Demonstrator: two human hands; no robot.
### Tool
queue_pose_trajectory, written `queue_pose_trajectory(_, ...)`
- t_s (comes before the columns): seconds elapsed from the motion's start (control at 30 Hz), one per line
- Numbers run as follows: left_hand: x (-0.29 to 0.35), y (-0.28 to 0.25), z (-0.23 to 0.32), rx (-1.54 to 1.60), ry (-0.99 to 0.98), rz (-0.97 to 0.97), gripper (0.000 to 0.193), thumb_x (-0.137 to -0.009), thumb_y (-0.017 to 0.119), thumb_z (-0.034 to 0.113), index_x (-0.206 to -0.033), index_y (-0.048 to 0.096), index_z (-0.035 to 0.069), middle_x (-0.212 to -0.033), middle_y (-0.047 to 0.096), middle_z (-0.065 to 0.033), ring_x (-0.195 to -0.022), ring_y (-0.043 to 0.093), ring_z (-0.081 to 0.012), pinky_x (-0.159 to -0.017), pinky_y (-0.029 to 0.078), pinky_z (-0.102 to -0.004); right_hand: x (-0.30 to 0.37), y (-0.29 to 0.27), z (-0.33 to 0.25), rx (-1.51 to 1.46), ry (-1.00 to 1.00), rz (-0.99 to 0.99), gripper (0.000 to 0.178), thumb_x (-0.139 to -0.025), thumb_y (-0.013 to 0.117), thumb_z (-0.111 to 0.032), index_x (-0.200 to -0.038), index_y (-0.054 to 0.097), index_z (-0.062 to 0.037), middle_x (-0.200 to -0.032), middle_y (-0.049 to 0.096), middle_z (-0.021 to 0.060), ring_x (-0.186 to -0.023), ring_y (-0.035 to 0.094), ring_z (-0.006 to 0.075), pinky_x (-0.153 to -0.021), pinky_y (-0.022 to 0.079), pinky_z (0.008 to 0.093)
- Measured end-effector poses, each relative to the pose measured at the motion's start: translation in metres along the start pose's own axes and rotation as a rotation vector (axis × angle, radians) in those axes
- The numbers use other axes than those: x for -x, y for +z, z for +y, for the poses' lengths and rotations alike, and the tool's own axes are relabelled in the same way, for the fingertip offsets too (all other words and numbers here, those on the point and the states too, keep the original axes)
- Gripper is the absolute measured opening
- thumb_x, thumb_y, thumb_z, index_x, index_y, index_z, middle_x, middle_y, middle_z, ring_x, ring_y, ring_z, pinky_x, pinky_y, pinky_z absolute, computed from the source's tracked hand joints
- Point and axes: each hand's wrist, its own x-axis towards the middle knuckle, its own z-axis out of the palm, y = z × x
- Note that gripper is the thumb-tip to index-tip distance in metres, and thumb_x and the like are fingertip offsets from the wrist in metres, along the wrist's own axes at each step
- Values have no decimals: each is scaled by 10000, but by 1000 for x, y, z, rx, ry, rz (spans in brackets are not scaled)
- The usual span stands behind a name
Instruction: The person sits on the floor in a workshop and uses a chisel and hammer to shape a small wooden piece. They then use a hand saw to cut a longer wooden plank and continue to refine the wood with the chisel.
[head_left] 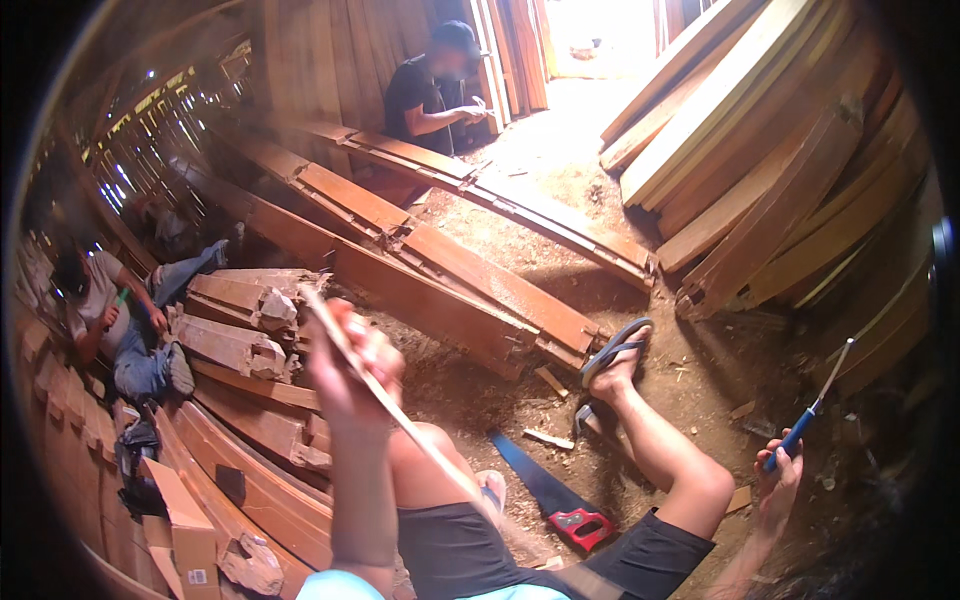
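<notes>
A long, thin wooden strip slants from upper left toward my lap, blurred toward its lower end. My left hand is raised with its fingers wrapped round the strip near its upper end. Out at the right, my right hand grips a tool with a blue handle and a slim metal shaft pointing up; its exact kind is too small to tell. Between my legs, a handsaw with a dark blue blade and red handle lies on the dirt floor.
Long notched timber beams cross the floor ahead. Planks are stacked at the right, carved wood blocks at the left. One person crouches at the back; another sits at left. A cardboard box stands lower left.
</notes>
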Motion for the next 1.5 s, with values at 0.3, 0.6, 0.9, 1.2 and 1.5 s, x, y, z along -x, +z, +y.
queue_pose_trajectory(0.3, 41, -2, -62, 94, -59, 243, 335, -999, 348, 351, -942, 524, 72, -546, 353, 31, -356, 338, -59, -308, 314, -216, 35, 49, -88, -316, -323, -230, 594, -872, 597, -522, -1227, 465, -65, -856, 603, 112, -674, 592, 209, -626, 529, 354)
queue_pose_trajectory(0.6, 70, 20, -53, 36, 272, 317, 378, -978, 365, 536, -871, 485, 193, -551, 345, 39, -398, 330, -76, -350, 295, -216, 155, 67, -191, -52, -772, -270, 739, -895, 599, -214, -1482, 172, -75, -1011, 591, 128, -532, 589, 107, -398, 458, 199)
queue_pose_trajectory(0.9, 82, -36, 3, 278, 92, 396, 233, -922, 505, 313, -789, 546, 126, -618, 388, 50, -455, 347, -64, -399, 346, -201, 184, 135, -244, -57, -505, -669, 727, -849, 641, -215, -1426, 239, -30, -752, 570, 89, -413, 520, 109, -365, 436, 226)
queue_pose_trajectory(1.2, 195, -31, -126, 232, -699, 546, 402, -967, 394, 514, -831, 475, 145, -536, 344, -12, -391, 353, -148, -375, 306, -284, 174, 196, -244, 489, 138, -994, 534, -871, 448, 47, -1366, 273, -49, -1040, 565, 147, -667, 645, 163, -518, 508, 250)
queue_pose_trajectory(1.5, 204, -83, -143, -290, -615, 681, 386, -1021, 317, 451, -865, 460, 127, -667, 484, 3, -510, 474, -81, -440, 402, -233, 152, 223, -97, 315, 286, -913, 447, -941, 532, -130, -1331, 333, -42, -753, 551, 44, -530, 501, 78, -499, 437, 227)
